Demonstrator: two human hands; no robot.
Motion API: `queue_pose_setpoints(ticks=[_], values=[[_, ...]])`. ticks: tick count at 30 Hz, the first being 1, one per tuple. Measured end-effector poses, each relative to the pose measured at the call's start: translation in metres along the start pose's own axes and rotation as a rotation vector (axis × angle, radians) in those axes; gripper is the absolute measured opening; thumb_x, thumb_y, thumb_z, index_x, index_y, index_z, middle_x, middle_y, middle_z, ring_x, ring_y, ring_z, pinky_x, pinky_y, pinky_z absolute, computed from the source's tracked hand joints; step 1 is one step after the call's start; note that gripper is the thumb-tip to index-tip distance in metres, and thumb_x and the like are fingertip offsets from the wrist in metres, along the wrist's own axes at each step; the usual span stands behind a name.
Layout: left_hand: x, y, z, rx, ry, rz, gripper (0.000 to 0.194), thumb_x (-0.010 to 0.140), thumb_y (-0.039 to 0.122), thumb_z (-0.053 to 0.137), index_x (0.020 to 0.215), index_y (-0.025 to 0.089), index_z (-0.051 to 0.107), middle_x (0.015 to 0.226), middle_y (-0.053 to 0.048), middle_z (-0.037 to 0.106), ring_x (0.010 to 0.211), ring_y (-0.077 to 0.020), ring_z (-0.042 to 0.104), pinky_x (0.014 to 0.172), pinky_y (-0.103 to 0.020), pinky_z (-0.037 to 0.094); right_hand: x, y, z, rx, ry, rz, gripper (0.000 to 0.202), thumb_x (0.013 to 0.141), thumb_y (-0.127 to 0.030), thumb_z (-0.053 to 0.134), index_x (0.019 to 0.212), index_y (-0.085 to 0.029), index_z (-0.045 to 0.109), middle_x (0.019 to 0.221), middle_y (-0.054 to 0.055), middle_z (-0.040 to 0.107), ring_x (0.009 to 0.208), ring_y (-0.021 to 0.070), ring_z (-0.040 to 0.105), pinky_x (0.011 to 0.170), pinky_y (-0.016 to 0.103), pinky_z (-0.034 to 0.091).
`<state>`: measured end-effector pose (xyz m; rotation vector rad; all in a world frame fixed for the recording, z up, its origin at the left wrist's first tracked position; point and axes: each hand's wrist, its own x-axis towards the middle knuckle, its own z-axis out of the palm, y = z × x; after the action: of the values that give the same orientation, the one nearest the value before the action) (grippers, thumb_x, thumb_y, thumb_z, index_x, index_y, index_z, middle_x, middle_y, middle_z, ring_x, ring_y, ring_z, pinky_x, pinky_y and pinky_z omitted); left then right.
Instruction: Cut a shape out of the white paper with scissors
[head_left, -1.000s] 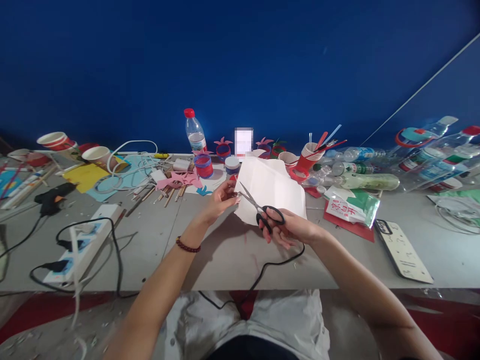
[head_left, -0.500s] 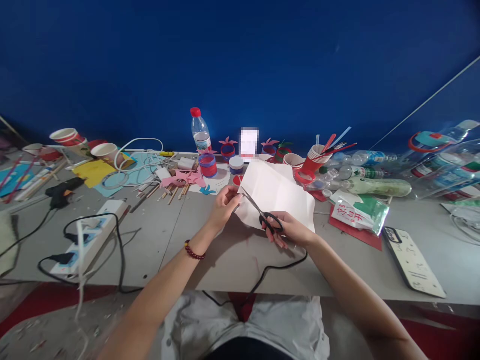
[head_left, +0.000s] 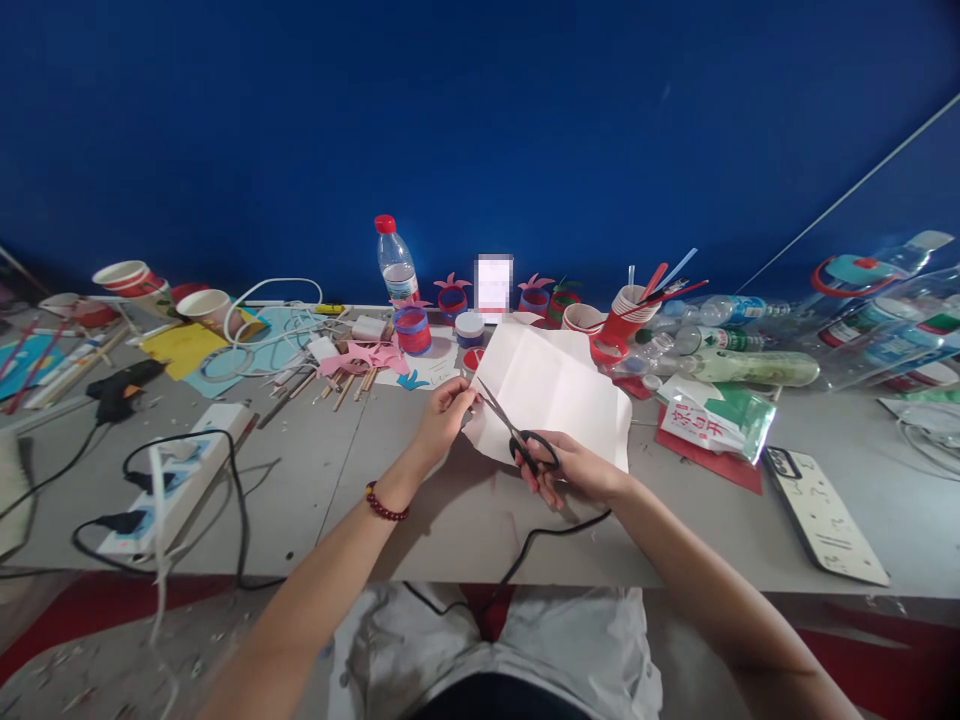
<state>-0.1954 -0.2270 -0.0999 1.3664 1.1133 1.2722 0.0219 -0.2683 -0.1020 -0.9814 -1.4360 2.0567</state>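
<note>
A large white sheet of paper (head_left: 559, 390) with fold creases is held above the table's front half. My left hand (head_left: 448, 408) pinches its left edge between thumb and fingers. In my right hand (head_left: 566, 468) are black-handled scissors (head_left: 517, 430), their blades pointing up and left across the paper close to my left fingertips. The blades look slightly parted; how far they reach into the paper is hard to make out. Behind the sheet's left edge lie a small red lid (head_left: 472, 359) and a white-capped jar (head_left: 470, 329).
Pink paper cutouts (head_left: 367, 356) and sticks lie left of the paper. A water bottle (head_left: 397, 265) stands behind them. A power strip (head_left: 180, 480) with cords is at left. Plastic bottles (head_left: 750, 370), a phone (head_left: 825, 515) and stacked cups (head_left: 628, 315) are at right.
The scissors and my right hand have shifted slightly left and down. My left hand still pinches the paper's edge, and the whole view has moved a little.
</note>
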Motion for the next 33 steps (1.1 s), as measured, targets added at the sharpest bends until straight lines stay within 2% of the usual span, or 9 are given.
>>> queue_pose_setpoints(ticks=[5, 7, 12, 18, 23, 27, 29, 31, 33], values=[[-0.002, -0.004, 0.002, 0.019, 0.009, -0.005, 0.024, 0.081, 0.036, 0.057, 0.064, 0.019, 0.057, 0.063, 0.001, 0.051, 0.062, -0.0127, 0.046, 0.059, -0.025, 0.038, -0.002, 0.006, 0.005, 0.044, -0.115, 0.031, 0.048, 0.091, -0.065, 0.048, 0.100, -0.017, 0.050, 0.080, 0.003, 0.061, 0.054, 0.0106, 0.059, 0.039, 0.021, 0.048], [-0.003, -0.003, 0.003, 0.017, 0.015, 0.001, 0.024, 0.082, 0.035, 0.056, 0.063, 0.019, 0.057, 0.063, 0.001, 0.051, 0.062, -0.0125, 0.046, 0.058, -0.025, 0.038, -0.002, 0.006, 0.007, 0.060, -0.123, 0.032, 0.048, 0.092, -0.065, 0.046, 0.102, -0.018, 0.049, 0.083, 0.003, 0.061, 0.056, 0.0110, 0.060, 0.042, 0.022, 0.050], [-0.005, 0.002, 0.003, 0.000, 0.038, -0.031, 0.025, 0.081, 0.035, 0.055, 0.061, 0.020, 0.053, 0.060, 0.001, 0.050, 0.059, -0.0123, 0.044, 0.057, -0.025, 0.036, 0.000, 0.002, 0.011, 0.004, -0.037, 0.006, 0.048, 0.091, -0.064, 0.050, 0.096, -0.017, 0.051, 0.075, 0.001, 0.062, 0.051, 0.0094, 0.060, 0.047, 0.022, 0.050], [-0.005, 0.001, 0.001, -0.013, 0.039, -0.037, 0.025, 0.081, 0.034, 0.054, 0.060, 0.020, 0.047, 0.058, 0.003, 0.045, 0.056, -0.0115, 0.041, 0.055, -0.025, 0.034, 0.004, 0.004, 0.012, 0.015, 0.011, -0.028, 0.050, 0.086, -0.065, 0.056, 0.090, -0.016, 0.054, 0.066, -0.002, 0.061, 0.042, 0.0076, 0.054, 0.041, 0.020, 0.045], [-0.005, 0.006, 0.003, 0.103, 0.019, 0.034, 0.029, 0.082, 0.036, 0.056, 0.059, 0.020, 0.047, 0.058, 0.003, 0.044, 0.058, -0.0117, 0.041, 0.057, -0.026, 0.034, 0.004, 0.004, 0.013, 0.028, 0.063, 0.003, 0.048, 0.087, -0.065, 0.056, 0.089, -0.016, 0.053, 0.064, -0.002, 0.060, 0.041, 0.0070, 0.053, 0.039, 0.019, 0.044], [-0.006, 0.004, 0.004, 0.175, 0.011, 0.090, 0.025, 0.083, 0.035, 0.058, 0.066, 0.020, 0.048, 0.065, 0.002, 0.046, 0.063, -0.0122, 0.045, 0.060, -0.025, 0.036, 0.003, 0.000, 0.014, 0.034, 0.082, 0.020, 0.050, 0.085, -0.066, 0.057, 0.088, -0.016, 0.053, 0.063, -0.002, 0.060, 0.041, 0.0070, 0.053, 0.040, 0.019, 0.044], [-0.006, 0.002, 0.003, 0.196, 0.046, 0.111, 0.020, 0.084, 0.034, 0.059, 0.073, 0.020, 0.051, 0.071, 0.001, 0.050, 0.067, -0.0126, 0.047, 0.062, -0.025, 0.037, 0.003, -0.004, 0.015, 0.033, 0.086, 0.004, 0.051, 0.083, -0.067, 0.059, 0.087, -0.016, 0.053, 0.062, -0.002, 0.059, 0.041, 0.0074, 0.052, 0.039, 0.020, 0.044], [-0.005, 0.004, 0.001, 0.210, 0.135, 0.152, 0.014, 0.083, 0.032, 0.062, 0.084, 0.021, 0.053, 0.080, 0.000, 0.053, 0.070, -0.0128, 0.048, 0.064, -0.025, 0.039, 0.000, -0.010, 0.016, 0.037, 0.098, -0.025, 0.053, 0.081, -0.069, 0.060, 0.085, -0.017, 0.053, 0.061, -0.002, 0.058, 0.040, 0.0077, 0.051, 0.038, 0.021, 0.042], [-0.007, 0.010, 0.001, 0.208, 0.224, 0.200, 0.017, 0.080, 0.028, 0.064, 0.089, 0.022, 0.051, 0.081, 0.000, 0.052, 0.069, -0.0126, 0.047, 0.065, -0.025, 0.040, -0.008, -0.019, 0.019, 0.044, 0.112, -0.059, 0.055, 0.079, -0.071, 0.061, 0.084, -0.017, 0.052, 0.061, -0.001, 0.058, 0.040, 0.0083, 0.050, 0.037, 0.022, 0.041]])
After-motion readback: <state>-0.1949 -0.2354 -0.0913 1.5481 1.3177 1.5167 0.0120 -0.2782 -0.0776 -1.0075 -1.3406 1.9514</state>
